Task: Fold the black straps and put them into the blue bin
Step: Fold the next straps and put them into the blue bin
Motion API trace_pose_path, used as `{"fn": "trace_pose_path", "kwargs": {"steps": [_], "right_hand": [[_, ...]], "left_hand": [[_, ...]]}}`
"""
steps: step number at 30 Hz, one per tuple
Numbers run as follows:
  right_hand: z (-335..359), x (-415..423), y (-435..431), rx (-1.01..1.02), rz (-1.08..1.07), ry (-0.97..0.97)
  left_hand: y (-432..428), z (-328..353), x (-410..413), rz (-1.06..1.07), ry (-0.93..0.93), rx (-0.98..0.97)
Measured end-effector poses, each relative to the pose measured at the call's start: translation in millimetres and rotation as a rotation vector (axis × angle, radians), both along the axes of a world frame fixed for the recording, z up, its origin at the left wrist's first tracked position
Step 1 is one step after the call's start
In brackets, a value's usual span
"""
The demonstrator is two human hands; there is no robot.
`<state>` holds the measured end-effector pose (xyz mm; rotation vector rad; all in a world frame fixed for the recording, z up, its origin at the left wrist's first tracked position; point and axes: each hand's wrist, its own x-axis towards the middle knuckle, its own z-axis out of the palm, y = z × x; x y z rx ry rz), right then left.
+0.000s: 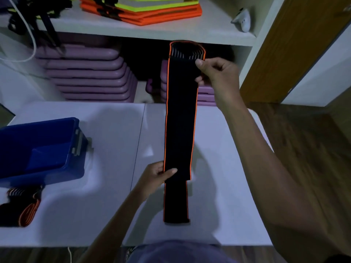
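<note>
Held taut above the tabletop (218,168): flat black strap (180,120), orange-edged, long axis near-to-far, pinched by left hand (155,177) and right hand (218,76) fingers.

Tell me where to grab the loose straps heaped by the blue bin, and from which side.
Probably the orange-edged loop at the near end of the heaped straps, pinched from above with the fingers coming in from the right. The blue bin blocks the far side and the heap runs off the left edge of the view. Both hands are busy: left hand and right hand hold the stretched strap.
</note>
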<state>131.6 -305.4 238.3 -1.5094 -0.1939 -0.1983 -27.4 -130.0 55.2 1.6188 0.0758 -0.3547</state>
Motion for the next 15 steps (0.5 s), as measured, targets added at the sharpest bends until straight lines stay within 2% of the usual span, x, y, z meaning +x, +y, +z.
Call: {"fn": "trace_pose_path", "kwargs": {"steps": [3,8,12,15], "right_hand": [[-44.1,8.3,7.1,-0.048,0.001,0.146],[-144.5,8.3,12.5,-0.098,0.052,0.419],[-201.8,-4.9,9.6,-0.123,0.159,0.648],[-226.2,-13.5,4.7,-0.127,0.189,0.786]], "left_hand": [[1.4,-14.8,-28.9,0.027,0.064,0.0],[6.4,-50.1,-64.6,-0.027,0.278,0.133],[5.4,-56.5,-78.1,-0.073,0.452,0.011],[6.4,-58.2,-79.3,-0.083,0.503,0.038]]}}
